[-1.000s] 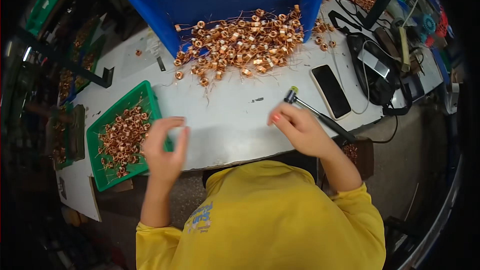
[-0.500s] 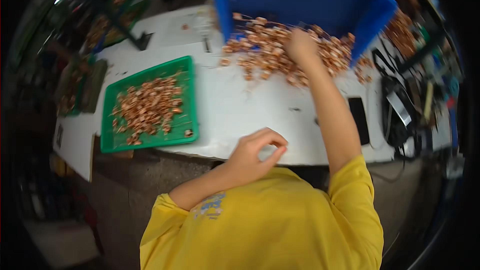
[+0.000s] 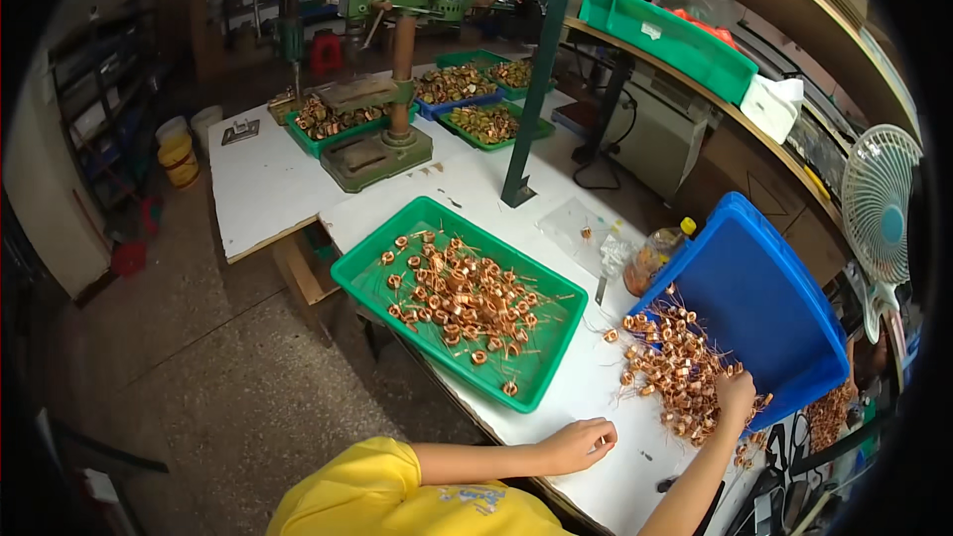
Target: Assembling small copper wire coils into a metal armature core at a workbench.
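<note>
Small copper wire coils [image 3: 685, 362] with thin leads lie heaped on the white table, spilling from the mouth of a tilted blue bin [image 3: 764, 288]. My right hand [image 3: 735, 399] reaches into the near side of this heap, its fingers closed at a copper coil by the bin's edge. Left of the heap, my left hand [image 3: 579, 445] is held over the table's front edge with fingers curled toward the thumb; whatever is between them, if anything, is too small to make out. A green tray [image 3: 551, 372] beyond my left hand holds more of the same coils.
A green drill press [image 3: 397, 129] stands on the table's far part, among trays of copper pieces [image 3: 457, 86]. A dark green post [image 3: 541, 69] rises from the tabletop. A jar with a yellow cap [image 3: 655, 256] stands by the bin; a fan [image 3: 882, 203] is at right.
The view has swung left and up, bringing in the drill press and far trays. My right hand remains at the coil heap; my left hand's fingers look more curled.
</note>
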`<state>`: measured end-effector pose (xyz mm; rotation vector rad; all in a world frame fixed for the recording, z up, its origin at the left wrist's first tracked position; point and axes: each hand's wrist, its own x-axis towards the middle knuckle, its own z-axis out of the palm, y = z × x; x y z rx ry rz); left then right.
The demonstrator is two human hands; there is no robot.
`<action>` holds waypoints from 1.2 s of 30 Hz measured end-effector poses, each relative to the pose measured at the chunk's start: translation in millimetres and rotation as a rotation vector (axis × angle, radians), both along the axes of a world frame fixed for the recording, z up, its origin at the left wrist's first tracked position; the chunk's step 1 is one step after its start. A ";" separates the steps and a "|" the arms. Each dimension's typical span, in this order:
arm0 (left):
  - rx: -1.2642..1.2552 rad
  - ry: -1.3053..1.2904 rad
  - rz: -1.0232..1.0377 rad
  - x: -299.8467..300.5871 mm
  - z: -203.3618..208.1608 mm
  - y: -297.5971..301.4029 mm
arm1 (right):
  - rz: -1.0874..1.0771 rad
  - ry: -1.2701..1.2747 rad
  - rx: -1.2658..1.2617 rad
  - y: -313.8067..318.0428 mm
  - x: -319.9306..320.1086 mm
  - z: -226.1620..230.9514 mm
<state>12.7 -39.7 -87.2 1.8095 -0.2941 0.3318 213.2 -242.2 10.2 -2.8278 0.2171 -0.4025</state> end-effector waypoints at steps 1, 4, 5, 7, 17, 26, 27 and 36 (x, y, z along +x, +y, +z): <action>0.028 -0.026 0.017 1.7 -3.2 2.3 | -0.033 -0.018 -0.006 -5.2 -1.3 0.9; 0.086 -0.137 0.065 13.6 -8.8 18.9 | 0.003 -0.006 0.170 -2.4 -1.3 11.2; 0.116 -0.187 0.087 17.1 -10.6 23.5 | 0.005 -0.057 0.137 -9.2 3.2 7.6; 0.138 -0.233 0.099 25.9 -26.3 22.5 | -0.007 -0.110 0.095 -4.0 -6.2 12.5; 0.251 -0.236 -0.245 13.8 -28.3 21.2 | 0.235 -0.145 0.629 52.4 -100.0 33.0; 0.037 0.011 -0.235 15.8 -20.6 31.0 | 0.293 0.152 1.019 52.1 -174.3 11.6; 0.033 0.015 -0.230 14.7 -21.3 31.7 | 0.340 0.132 1.002 59.5 -178.1 10.7; -1.123 0.395 -0.474 10.3 17.7 38.3 | 0.571 -0.035 0.822 97.3 -198.8 -9.1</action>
